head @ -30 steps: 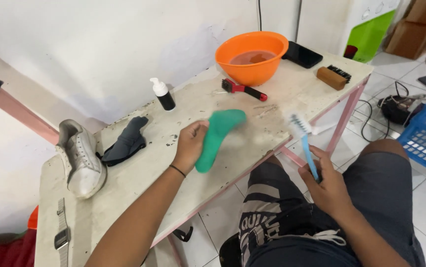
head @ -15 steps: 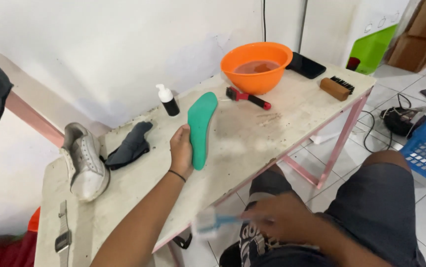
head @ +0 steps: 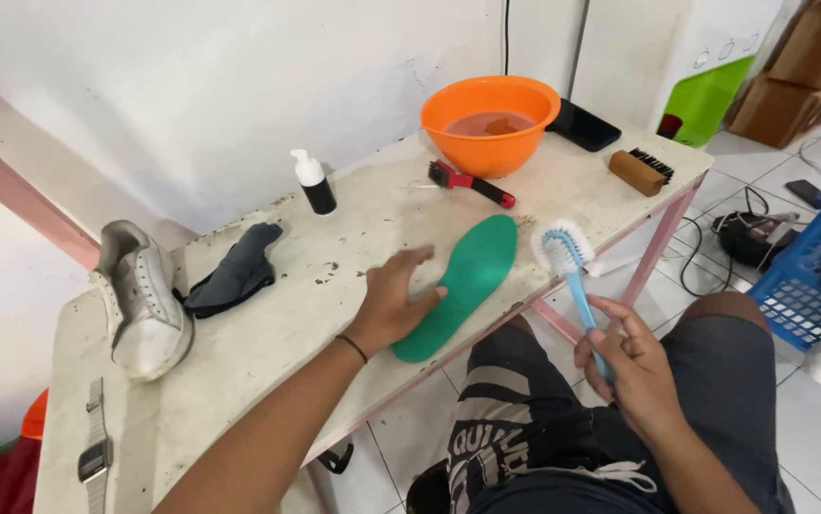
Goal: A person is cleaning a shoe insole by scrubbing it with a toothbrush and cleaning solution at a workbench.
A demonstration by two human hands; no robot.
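A green insole (head: 463, 283) lies flat near the front edge of the worn white table (head: 267, 352). My left hand (head: 391, 300) rests on the table with fingers spread, its fingertips touching the insole's left side. My right hand (head: 629, 366) holds a blue-handled brush (head: 572, 266) with white bristles, raised just right of the insole, past the table's edge and above my lap.
An orange bowl (head: 491, 119) of murky water stands at the back. Near it lie a red-and-black brush (head: 470, 183), a wooden brush (head: 641, 171), a dark phone (head: 583, 126) and a pump bottle (head: 314, 183). A white sneaker (head: 142, 300), a dark cloth (head: 236, 271) and a wristwatch (head: 94, 457) lie left.
The insole was held upright half a second ago and now lies flat on the table. My right hand has come up from my lap with the brush to beside the insole.
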